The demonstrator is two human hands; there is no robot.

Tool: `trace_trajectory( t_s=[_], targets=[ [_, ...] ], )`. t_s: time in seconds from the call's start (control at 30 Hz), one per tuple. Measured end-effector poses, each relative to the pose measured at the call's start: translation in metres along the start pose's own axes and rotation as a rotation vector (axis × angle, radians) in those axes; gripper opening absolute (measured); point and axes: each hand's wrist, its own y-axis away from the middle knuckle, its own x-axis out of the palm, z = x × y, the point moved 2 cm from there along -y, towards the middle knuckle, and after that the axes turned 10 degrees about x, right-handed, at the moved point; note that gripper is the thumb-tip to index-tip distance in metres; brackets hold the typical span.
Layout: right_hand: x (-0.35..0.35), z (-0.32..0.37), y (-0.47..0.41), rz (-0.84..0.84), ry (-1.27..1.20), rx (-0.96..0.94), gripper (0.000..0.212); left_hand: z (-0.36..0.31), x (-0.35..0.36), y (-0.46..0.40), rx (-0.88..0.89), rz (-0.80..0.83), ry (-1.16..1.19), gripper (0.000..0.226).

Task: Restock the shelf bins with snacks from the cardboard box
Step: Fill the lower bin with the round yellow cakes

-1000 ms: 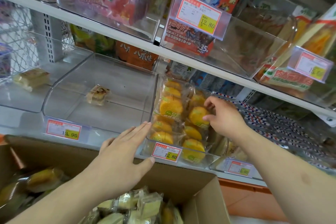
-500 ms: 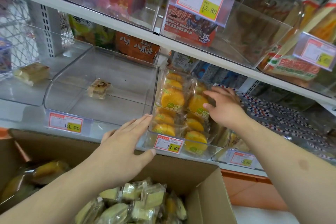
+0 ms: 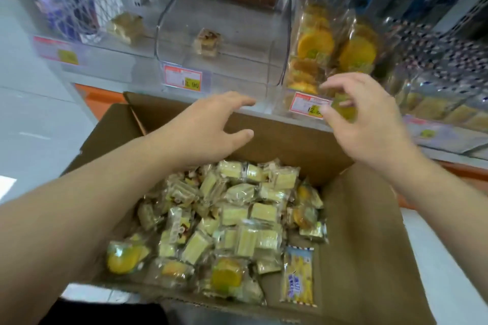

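Left hand [image 3: 208, 124] hovers flat, fingers spread, holding nothing, over the cardboard box [image 3: 364, 232], whose long axis runs toward the shelf bins [image 3: 221, 42]. Inside: a heap of clear-wrapped pale yellow snacks [image 3: 237, 224]. Right hand [image 3: 369, 124] hangs empty, fingers loosely curled.

snacks [image 3: 232, 221] in cardboard box [image 3: 361, 232], below shelf bins [image 3: 221, 42]

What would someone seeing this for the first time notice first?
Probably the open cardboard box at the bottom, heaped with clear-wrapped pale yellow snack packs. Above it both hands hover empty, the left hand and the right hand. Behind them, a clear shelf bin stuffed with orange cakes sits beside a nearly bare one.
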Motion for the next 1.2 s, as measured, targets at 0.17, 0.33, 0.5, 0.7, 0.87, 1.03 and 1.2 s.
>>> trace_trajectory(
  t_s=[0.17, 0.33, 0.5, 0.7, 0.87, 1.03, 1.2],
  targets=[
    [0.096, 0.039, 0.068, 0.518, -0.058, 0.005, 0.034, 0.038, 0.005, 0.055, -0.107, 0.168, -0.040, 0.054],
    [0.204, 0.059, 0.135, 1.052, 0.037, -0.066, 0.057, 0.072, 0.021, 0.096, -0.171, 0.379, -0.099, 0.049],
    [0.273, 0.043, 0.179, 1.293, 0.261, -0.157, 0.080, 0.091, 0.023, 0.100, -0.173, 0.454, -0.101, 0.050],
    [0.297, 0.023, 0.195, 1.287, 0.327, -0.212, 0.105, 0.095, 0.025, 0.085, -0.127, 0.468, -0.105, 0.051],
    [0.292, 0.020, 0.190, 1.234, 0.156, -0.146, 0.096, 0.091, 0.027, 0.082, -0.125, 0.542, -0.087, 0.043],
    [0.252, 0.040, 0.151, 1.078, -0.263, 0.241, 0.090, 0.103, 0.022, 0.086, -0.191, 0.584, -0.075, 0.056],
    [0.203, 0.093, 0.091, 0.750, -0.670, 0.292, 0.077, 0.118, 0.019, 0.091, -0.361, 0.531, 0.225, 0.083]
  ],
)
